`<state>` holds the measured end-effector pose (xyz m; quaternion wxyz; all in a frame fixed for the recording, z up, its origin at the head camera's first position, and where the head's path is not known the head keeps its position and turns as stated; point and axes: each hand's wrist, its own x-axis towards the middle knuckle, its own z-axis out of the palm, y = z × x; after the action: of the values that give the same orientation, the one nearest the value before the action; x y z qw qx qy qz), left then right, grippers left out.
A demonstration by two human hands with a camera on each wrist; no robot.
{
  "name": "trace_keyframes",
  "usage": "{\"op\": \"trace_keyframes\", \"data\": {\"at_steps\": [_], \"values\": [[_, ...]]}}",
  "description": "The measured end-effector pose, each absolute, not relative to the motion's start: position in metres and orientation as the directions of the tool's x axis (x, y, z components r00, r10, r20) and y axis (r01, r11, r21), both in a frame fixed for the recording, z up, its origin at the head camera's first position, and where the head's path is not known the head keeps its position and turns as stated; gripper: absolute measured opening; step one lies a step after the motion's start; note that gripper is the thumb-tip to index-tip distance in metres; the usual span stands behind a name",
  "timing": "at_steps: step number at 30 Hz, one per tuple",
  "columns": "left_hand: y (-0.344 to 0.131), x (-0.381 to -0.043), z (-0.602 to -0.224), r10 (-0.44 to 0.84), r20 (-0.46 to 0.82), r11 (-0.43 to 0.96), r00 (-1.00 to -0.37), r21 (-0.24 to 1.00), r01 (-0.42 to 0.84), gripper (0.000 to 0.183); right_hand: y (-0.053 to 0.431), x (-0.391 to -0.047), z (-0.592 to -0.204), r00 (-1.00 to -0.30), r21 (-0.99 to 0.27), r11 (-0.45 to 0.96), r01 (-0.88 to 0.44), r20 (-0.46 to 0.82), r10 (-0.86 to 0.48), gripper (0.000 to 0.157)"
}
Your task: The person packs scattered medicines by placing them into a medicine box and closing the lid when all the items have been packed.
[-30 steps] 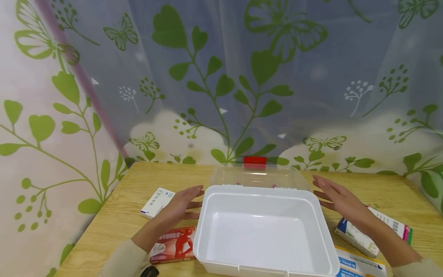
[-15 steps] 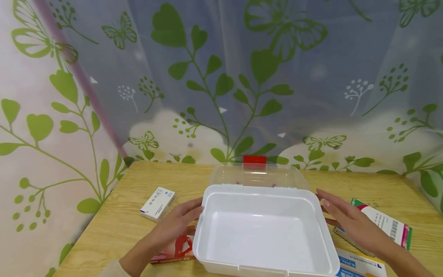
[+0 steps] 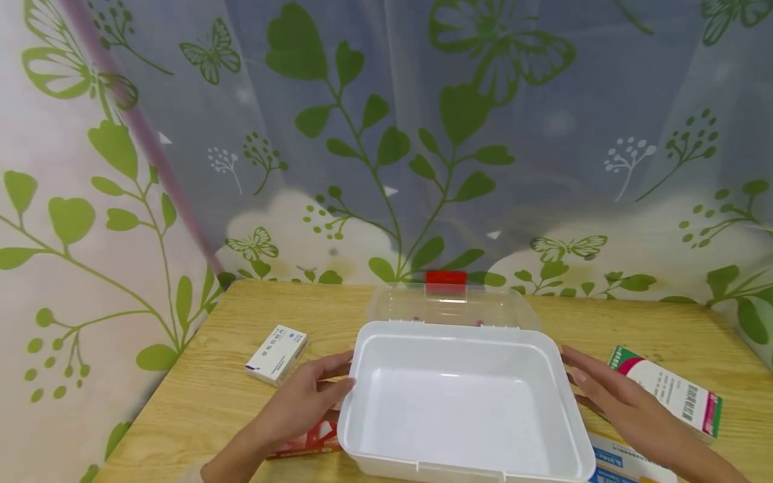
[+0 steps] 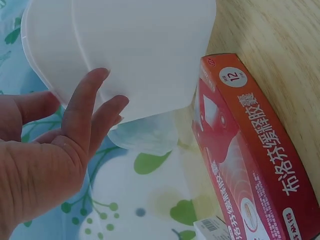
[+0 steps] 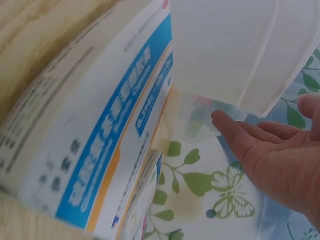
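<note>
A white plastic box point(image 3: 447, 416) stands on the table, its inside bare and its clear lid point(image 3: 398, 305) folded back behind it. My left hand point(image 3: 304, 399) lies along the box's left wall. In the left wrist view, its fingertips point(image 4: 102, 75) touch that wall, and the fingers are only slightly bent. On the other side, my right hand point(image 3: 622, 396) is held by the right wall with fingers extended; whether it touches is unclear. Beneath the left hand lies a red medicine box point(image 4: 240, 145), and below the right hand a white, blue and orange medicine box point(image 5: 110, 125).
A small white medicine box point(image 3: 278, 354) lies on the wooden table point(image 3: 199, 402) at left. Farther right is a white, green and magenta medicine box point(image 3: 670, 392). The lid carries a red latch point(image 3: 445, 280). A leaf-patterned curtain point(image 3: 386, 134) hangs behind.
Both hands have drawn back toward me along the white box's sides, and the left has come against its wall. The box has stayed in place.
</note>
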<state>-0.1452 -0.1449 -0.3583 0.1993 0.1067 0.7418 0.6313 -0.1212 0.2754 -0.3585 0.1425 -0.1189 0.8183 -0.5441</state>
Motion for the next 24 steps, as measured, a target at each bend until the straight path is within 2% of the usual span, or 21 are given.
{"op": "trace_keyframes", "data": {"at_steps": [5,8,11,21,24], "values": [[-0.145,-0.145,-0.358,0.391,-0.161,0.198,-0.906,0.976,-0.087,0.053,0.29,-0.121,-0.365,-0.945,-0.884,0.465,-0.055,-0.104,-0.31,0.049],[-0.145,-0.145,-0.358,0.379,-0.16,0.221,-0.911,0.972,-0.079,0.053,0.299,-0.122,-0.368,-0.96,-0.781,0.614,-0.112,-0.076,-0.271,0.049],[-0.145,-0.145,-0.358,0.374,-0.159,0.227,-0.914,0.971,-0.076,0.053,0.309,-0.123,-0.37,-0.971,-0.691,0.716,-0.098,-0.09,-0.221,0.053],[-0.144,-0.144,-0.358,0.368,-0.151,0.215,-0.917,0.974,-0.074,0.053,0.335,-0.126,-0.384,-0.981,-0.571,0.818,-0.061,-0.115,-0.154,0.067],[-0.143,-0.144,-0.359,0.366,-0.145,0.214,-0.919,0.974,-0.069,0.053,0.341,-0.129,-0.392,-0.983,-0.497,0.866,-0.051,-0.129,-0.132,0.071]]}}
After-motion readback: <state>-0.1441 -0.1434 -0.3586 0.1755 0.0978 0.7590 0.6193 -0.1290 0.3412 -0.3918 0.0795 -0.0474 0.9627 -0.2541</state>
